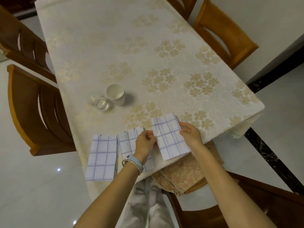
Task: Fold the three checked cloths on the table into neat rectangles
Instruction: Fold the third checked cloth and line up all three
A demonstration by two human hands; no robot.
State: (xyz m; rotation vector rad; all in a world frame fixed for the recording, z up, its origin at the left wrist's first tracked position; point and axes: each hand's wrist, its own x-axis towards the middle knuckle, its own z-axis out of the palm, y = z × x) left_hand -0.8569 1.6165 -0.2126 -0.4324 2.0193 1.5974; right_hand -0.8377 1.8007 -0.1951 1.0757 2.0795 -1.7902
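Observation:
Three white cloths with blue checks lie in a row along the near edge of the table (115, 46), each folded to a rectangle. The left cloth (102, 157) lies flat and untouched. The middle cloth (127, 142) is partly hidden under my left hand (145, 142) and wrist. The right cloth (169, 137) sits between my hands: my left hand pinches its left edge, and my right hand (190, 133) grips its right edge. Its near end reaches past the table edge.
A white paper cup (116, 94) and a clear glass (99, 102) stand just beyond the cloths, left of centre. Wooden chairs (37, 112) surround the table; one with a patterned cushion (185, 175) is right below the right cloth. The tablecloth has a pale flower pattern.

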